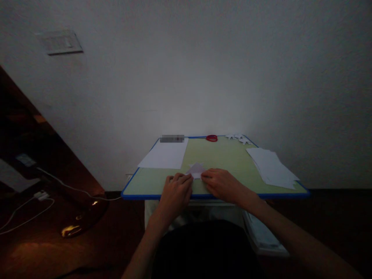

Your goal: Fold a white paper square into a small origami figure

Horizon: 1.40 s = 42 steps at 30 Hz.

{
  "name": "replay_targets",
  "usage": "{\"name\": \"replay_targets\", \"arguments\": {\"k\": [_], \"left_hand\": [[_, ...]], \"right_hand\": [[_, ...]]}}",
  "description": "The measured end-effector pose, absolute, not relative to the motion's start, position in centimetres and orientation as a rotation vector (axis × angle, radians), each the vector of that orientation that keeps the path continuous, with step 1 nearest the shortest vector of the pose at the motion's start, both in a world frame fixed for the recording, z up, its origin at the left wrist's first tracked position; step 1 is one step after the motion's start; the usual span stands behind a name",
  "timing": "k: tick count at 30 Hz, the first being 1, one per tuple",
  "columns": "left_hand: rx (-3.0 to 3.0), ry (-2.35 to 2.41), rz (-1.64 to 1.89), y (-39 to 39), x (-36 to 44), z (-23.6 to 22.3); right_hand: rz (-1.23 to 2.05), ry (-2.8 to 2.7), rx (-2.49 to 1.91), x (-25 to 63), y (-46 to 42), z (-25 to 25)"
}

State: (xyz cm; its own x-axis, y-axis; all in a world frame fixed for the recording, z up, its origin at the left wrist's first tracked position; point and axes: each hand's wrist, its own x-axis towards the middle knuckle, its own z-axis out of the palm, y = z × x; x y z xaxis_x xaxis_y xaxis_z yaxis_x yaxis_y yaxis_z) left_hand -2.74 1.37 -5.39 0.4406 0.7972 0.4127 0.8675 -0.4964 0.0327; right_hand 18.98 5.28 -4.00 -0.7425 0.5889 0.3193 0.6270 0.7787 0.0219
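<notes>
A small piece of folded white paper lies near the front middle of the green tabletop, with pointed corners at its far side. My left hand pinches its near left edge, fingers bent over the paper. At the near right edge, my right hand has its fingertips closed on the same paper. My palms and the paper's underside are hidden.
White sheets lie at the left and right of the blue-edged table. Red-handled scissors and several small folded paper shapes rest along the back edge, by the wall. White cables run at left.
</notes>
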Motion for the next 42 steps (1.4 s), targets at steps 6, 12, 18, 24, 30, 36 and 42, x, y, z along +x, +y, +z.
{"name": "replay_targets", "arguments": {"k": [6, 12, 18, 24, 30, 36, 42], "left_hand": [[-2.419, -1.64, -0.838, 1.9, -2.2, -5.2], [-2.59, -1.925, -0.746, 5.3, -1.7, -1.2], [-2.544, -2.05, -1.326, 6.1, -1.5, -2.6], [-2.237, -2.072, -1.767, 5.5, -2.4, -4.7], [-2.259, -2.108, -2.032, 5.2, -1.1, -4.0], [-2.492, -1.677, -2.524, 5.1, 1.0, -3.7], [-2.314, -1.638, -2.89, 5.7, 2.5, -3.7]], "right_hand": [[0.226, -2.362, -0.978, 19.5, 6.9, -4.6], [0.495, -2.222, -1.152, 18.3, 8.2, -3.4], [0.767, -1.901, -1.189, 18.2, 8.7, -5.5], [0.529, -1.951, -1.06, 18.3, 7.9, -6.7], [0.315, -1.687, -0.974, 18.0, 7.3, -6.3], [0.444, -1.586, -0.822, 16.6, 6.8, -5.5], [0.622, -1.447, -0.74, 15.4, 6.7, -4.9]]}}
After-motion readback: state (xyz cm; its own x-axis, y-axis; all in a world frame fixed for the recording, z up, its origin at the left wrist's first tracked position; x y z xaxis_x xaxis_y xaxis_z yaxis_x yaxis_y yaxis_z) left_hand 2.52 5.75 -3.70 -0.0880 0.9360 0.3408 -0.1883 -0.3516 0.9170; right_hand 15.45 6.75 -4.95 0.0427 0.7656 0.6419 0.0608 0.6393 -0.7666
